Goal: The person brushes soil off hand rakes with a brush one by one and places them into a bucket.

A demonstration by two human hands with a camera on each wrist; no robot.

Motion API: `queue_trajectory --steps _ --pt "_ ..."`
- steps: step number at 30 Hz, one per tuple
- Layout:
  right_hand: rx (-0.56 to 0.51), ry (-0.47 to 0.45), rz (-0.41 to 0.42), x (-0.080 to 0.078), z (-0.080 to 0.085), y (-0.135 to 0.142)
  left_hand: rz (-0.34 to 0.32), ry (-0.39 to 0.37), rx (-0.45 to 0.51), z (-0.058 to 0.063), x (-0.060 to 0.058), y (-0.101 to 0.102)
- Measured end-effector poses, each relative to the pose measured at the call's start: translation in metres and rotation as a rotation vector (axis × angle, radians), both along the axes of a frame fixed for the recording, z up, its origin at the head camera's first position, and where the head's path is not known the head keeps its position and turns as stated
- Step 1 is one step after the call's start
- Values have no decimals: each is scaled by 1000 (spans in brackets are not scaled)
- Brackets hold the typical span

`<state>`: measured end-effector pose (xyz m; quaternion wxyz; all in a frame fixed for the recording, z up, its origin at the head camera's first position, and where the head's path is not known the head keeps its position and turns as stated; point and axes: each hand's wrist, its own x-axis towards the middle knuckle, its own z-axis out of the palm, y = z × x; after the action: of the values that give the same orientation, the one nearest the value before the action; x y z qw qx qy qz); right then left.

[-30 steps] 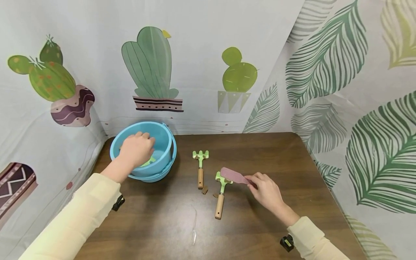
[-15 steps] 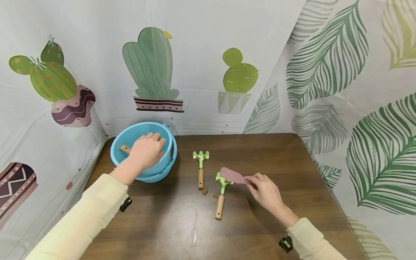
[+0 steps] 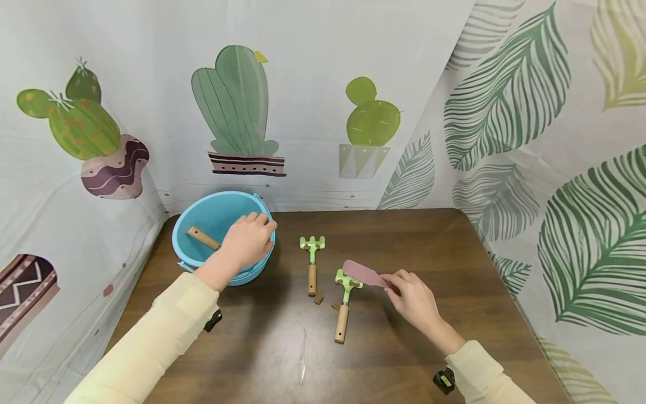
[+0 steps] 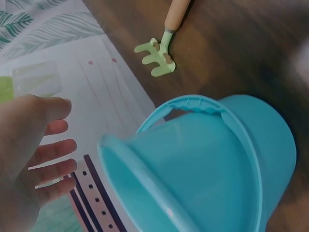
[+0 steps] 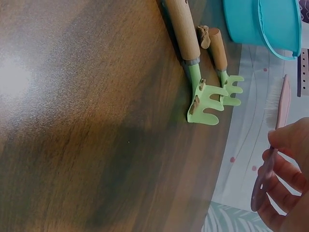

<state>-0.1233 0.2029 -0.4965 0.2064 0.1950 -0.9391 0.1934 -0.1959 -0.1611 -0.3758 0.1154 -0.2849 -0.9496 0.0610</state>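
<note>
My left hand (image 3: pixel 247 241) is over the right side of a light-blue bucket (image 3: pixel 199 207). In the left wrist view its fingers are loosely bent with nothing between them, apart from the bucket's rim. Inside the bucket leans a tool with a wooden handle (image 3: pixel 203 238); its head is hidden. My right hand (image 3: pixel 415 300) pinches the handle of a pink brush (image 3: pixel 364 274), whose white bristles (image 5: pixel 273 104) show in the right wrist view. The brush is raised above the table, overlapping the head of a small green hand rake (image 3: pixel 341 320) with brown clumps on it.
A second green hand rake (image 3: pixel 312 275) lies left of the first, tines toward the back. Brown crumbs (image 3: pixel 319 297) lie by its handle end. A thin clear strip (image 3: pixel 302 367) is near the front of the wooden table (image 3: pixel 404 235). Printed cloth hangs behind and along both sides.
My left hand has moved right, from inside the bucket to its right rim, uncovering the wooden handle in it. My right hand and the brush have stayed in place.
</note>
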Motion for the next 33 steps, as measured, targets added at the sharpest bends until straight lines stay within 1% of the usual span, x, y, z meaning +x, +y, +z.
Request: queue_trajectory --steps 5,10,13,18,21,25,28,33 --pt "-2 -3 0 1 1 0 3 -38 -24 -8 0 8" --pt "1 -11 -12 2 1 2 -1 -62 6 -21 -1 13" --pt "-2 -16 -19 2 1 3 -6 -46 22 -29 -2 14" --pt "-5 -19 -23 3 1 5 2 -1 20 -42 -3 17" --pt "-7 -9 -26 3 1 7 -6 24 22 -47 -3 19" --pt "-10 8 -28 2 1 8 -28 36 38 -53 -4 23" --pt "-13 12 -26 2 1 9 -23 8 38 -55 -4 27" --pt "-13 15 -29 1 2 10 20 -67 28 -61 -4 32"
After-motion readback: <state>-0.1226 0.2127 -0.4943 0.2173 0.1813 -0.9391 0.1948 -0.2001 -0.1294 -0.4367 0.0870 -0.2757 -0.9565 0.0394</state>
